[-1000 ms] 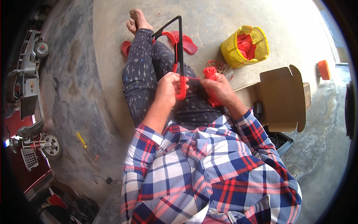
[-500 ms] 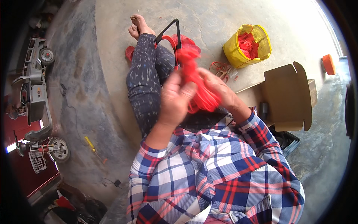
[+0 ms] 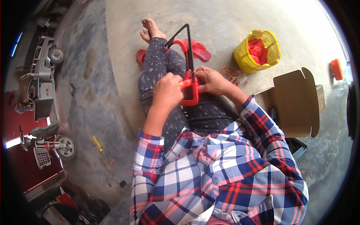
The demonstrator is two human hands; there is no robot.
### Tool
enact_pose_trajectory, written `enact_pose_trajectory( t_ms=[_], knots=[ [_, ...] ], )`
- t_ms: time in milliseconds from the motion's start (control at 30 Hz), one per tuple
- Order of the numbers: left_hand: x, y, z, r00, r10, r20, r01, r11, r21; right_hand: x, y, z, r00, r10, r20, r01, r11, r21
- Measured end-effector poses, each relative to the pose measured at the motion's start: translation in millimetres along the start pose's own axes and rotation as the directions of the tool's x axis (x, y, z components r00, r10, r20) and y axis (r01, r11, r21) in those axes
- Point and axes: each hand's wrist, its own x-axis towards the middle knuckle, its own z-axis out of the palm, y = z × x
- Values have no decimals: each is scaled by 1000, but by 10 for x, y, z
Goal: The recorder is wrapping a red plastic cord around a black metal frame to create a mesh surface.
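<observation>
On the far left, a grey three-wheeled vehicle [image 3: 44, 103] stands beyond a yellow-handled tool [image 3: 97, 143] on the concrete floor. A seated person's legs [image 3: 153, 71], in dark patterned trousers, stretch forward. Over the thighs, the left hand [image 3: 168, 90] is closed around a bundle of red cord [image 3: 184, 83], which reaches across a black frame [image 3: 190, 54] partly wrapped in red. The frame rises between the two hands. Past it lies a red slipper [image 3: 202, 53]. The right hand [image 3: 213, 80] is at the frame's right side, thumb and fingers held narrow; whether they grip anything cannot be told. Farther right are a yellow container [image 3: 242, 56] holding red material, an open cardboard box [image 3: 296, 103] and an orange object [image 3: 337, 69].
</observation>
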Motion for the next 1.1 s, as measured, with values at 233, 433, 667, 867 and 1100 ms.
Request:
enact_pose_trajectory(
  t_ms=[233,433,667,867,1100],
  knots=[
    [96,70,276,961,-112,-251,3,918,-397,-196,156,-135,937,-35,-346,101,979,175],
    [141,-57,538,881,-357,311,382,147,-913,-944,191,-881,930,68,-361,336,238,911],
    [87,26,607,901,-329,282,287,-35,-957,-1380,127,-1307,752,320,-576,556,161,815],
    [39,204,432,897,-320,304,272,-143,-952,-606,-252,-347,925,372,-73,-127,487,864],
    [13,144,592,899,-339,276,243,-138,-960,-680,-785,-453,981,191,29,-115,461,880]
  ],
)
